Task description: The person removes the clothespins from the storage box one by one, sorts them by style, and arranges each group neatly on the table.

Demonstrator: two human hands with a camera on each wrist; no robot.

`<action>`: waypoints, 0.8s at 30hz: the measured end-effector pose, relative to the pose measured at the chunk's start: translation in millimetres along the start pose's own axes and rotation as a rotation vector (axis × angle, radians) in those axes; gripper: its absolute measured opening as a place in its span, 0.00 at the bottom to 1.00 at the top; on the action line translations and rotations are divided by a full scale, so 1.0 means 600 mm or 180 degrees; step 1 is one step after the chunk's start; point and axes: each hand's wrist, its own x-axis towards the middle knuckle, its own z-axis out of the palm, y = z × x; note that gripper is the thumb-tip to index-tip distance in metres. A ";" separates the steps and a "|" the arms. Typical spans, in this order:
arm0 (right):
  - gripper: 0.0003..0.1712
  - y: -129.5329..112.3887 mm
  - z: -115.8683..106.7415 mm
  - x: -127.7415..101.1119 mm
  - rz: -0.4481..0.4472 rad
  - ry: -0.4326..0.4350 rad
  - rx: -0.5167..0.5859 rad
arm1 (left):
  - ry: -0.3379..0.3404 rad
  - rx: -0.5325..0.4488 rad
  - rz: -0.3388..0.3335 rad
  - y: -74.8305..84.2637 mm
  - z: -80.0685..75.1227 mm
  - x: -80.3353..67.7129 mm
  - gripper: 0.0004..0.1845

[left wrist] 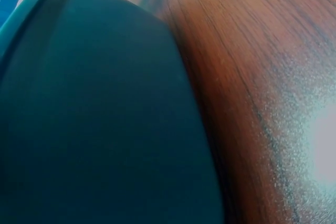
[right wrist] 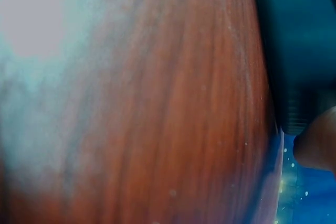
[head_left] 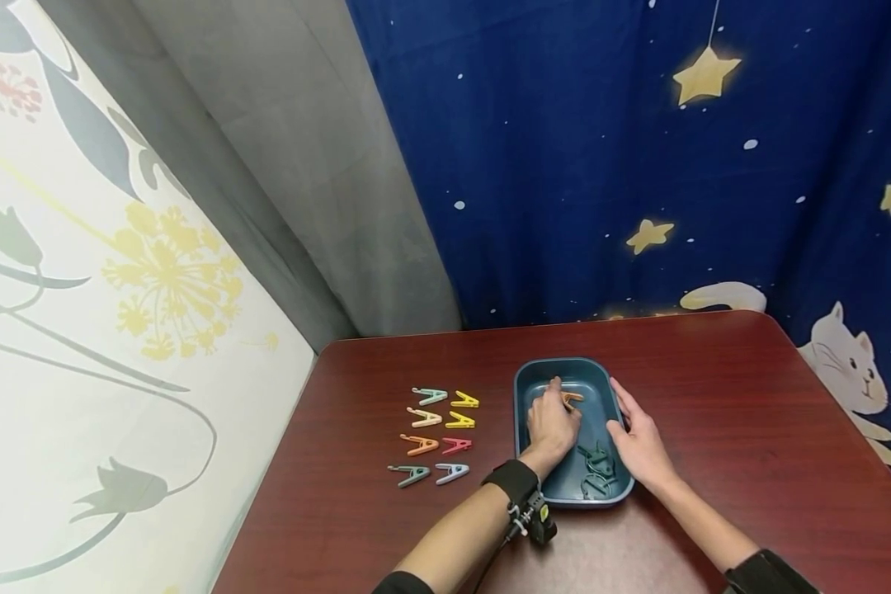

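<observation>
Eight small clips lie in two neat columns on the dark red table (head_left: pixel 713 388), just left of the teal tray (head_left: pixel 523 388): a mint clip (head_left: pixel 430 395), a yellow clip (head_left: pixel 464 401), a cream clip (head_left: pixel 425 417), a second yellow clip (head_left: pixel 459 421), an orange clip (head_left: pixel 419 445), a pink clip (head_left: pixel 456 445), a green clip (head_left: pixel 411 474) and a pale blue clip (head_left: pixel 452 473). Inside the tray, the left hand (head_left: pixel 552 422) is down in the far half, its fingertips pinching an orange tray clip (head_left: pixel 570 398). The right hand (head_left: pixel 638 437) rests along the tray's right rim with its fingers straight and holding nothing. Dark green clips (head_left: pixel 596 469) sit heaped in the near end between the two wrists. Both wrist views are blurred, showing only tray wall and tabletop. A starry blue curtain (head_left: pixel 601 165) hangs behind the table.
</observation>
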 end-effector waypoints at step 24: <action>0.40 -0.002 -0.002 -0.001 0.0008 -0.0043 0.0020 | -0.0327 0.0554 0.0644 0.003 -0.013 -0.003 0.23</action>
